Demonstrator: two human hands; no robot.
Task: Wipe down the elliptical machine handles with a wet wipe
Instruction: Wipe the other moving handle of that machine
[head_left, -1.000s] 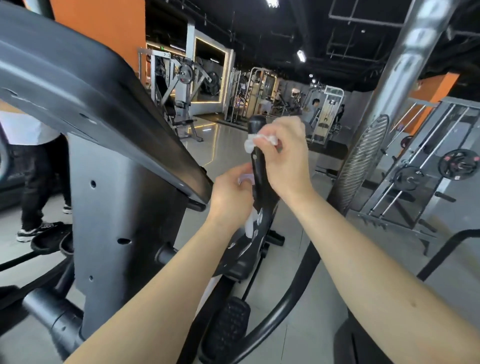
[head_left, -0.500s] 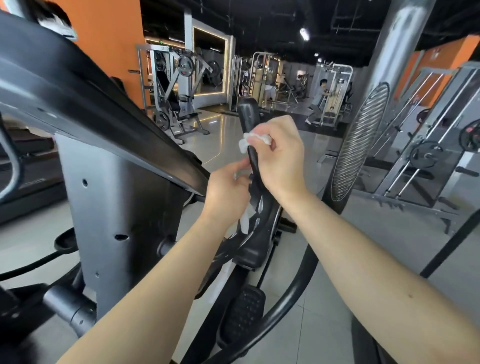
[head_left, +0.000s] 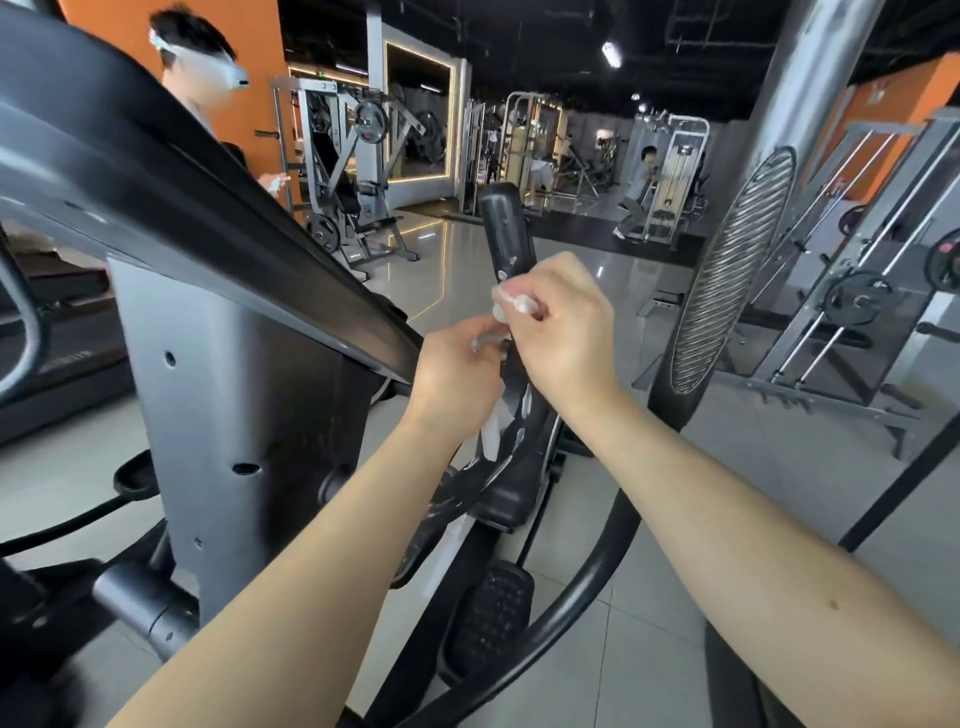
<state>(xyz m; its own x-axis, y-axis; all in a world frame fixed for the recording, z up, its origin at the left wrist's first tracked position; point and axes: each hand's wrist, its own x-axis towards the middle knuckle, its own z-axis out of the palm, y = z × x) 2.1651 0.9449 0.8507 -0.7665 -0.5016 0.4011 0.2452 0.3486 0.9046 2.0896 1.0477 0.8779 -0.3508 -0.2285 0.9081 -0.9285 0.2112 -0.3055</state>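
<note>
Black plastic elliptical handle (head_left: 506, 228): upright at centre frame, leaning slightly, its upper end bare above both hands. Far left, grey metal machine column (head_left: 234, 389) under the dark sloping console. Left hand (head_left: 457, 369): fingers curled against the handle's left side just below the wipe, seemingly steadying it; exact hold partly hidden. White wet wipe (head_left: 511, 301): bunched, pressed to the handle's midsection. Right hand (head_left: 563, 332): fingers clamped round wipe and handle together. Further right, round wire-grille fan (head_left: 732, 270), well apart. Step in hand, by my reading: wiping the grip's middle stretch. Next move likely calls for sliding the wipe along the shaft, wrapped firmly, reaching the bare top end too.
</note>
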